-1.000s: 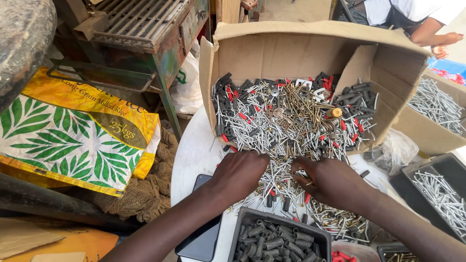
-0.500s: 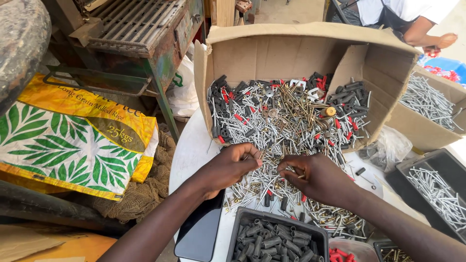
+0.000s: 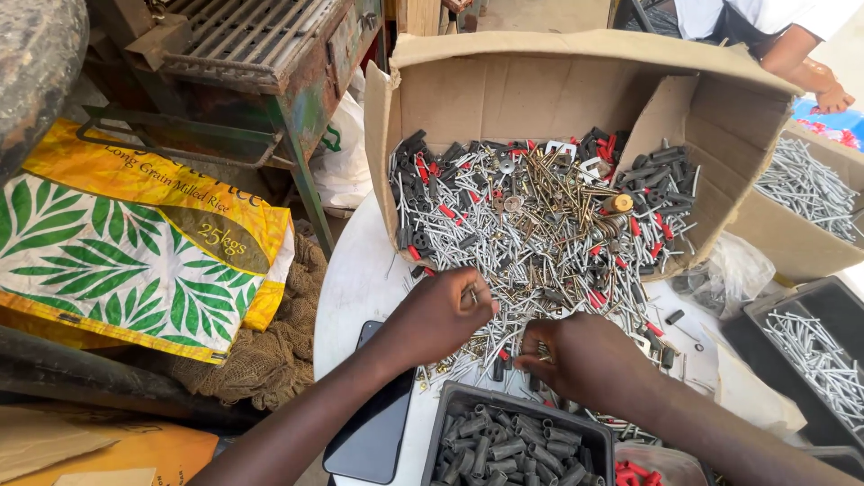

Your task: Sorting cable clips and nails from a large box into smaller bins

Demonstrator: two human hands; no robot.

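1. Head view, largest item: a cardboard box lies tipped on its side on the round white desk, its open face toward the person. A mixed pile of fasteners (silver screws, brass screws, grey and red wall plugs) spills from it onto the desk.
2. A black tray at the near edge holds grey wall plugs; a dark phone lies just beside it on the left.
3. Step in hand, as a judgement: sorting pieces out of the spilled pile, with both hands working its near edge.
4. Left hand: forearm enters from lower left, knuckles up, fingers curled together and pinching a small silver screw at the fingertips.
5. Right hand: forearm enters from lower right, fingers bent down into the pile and closed on small pieces; which ones cannot be told.
6. Next move, as a judgement: it calls for lifting the pinched piece clear without dragging neighbours along.
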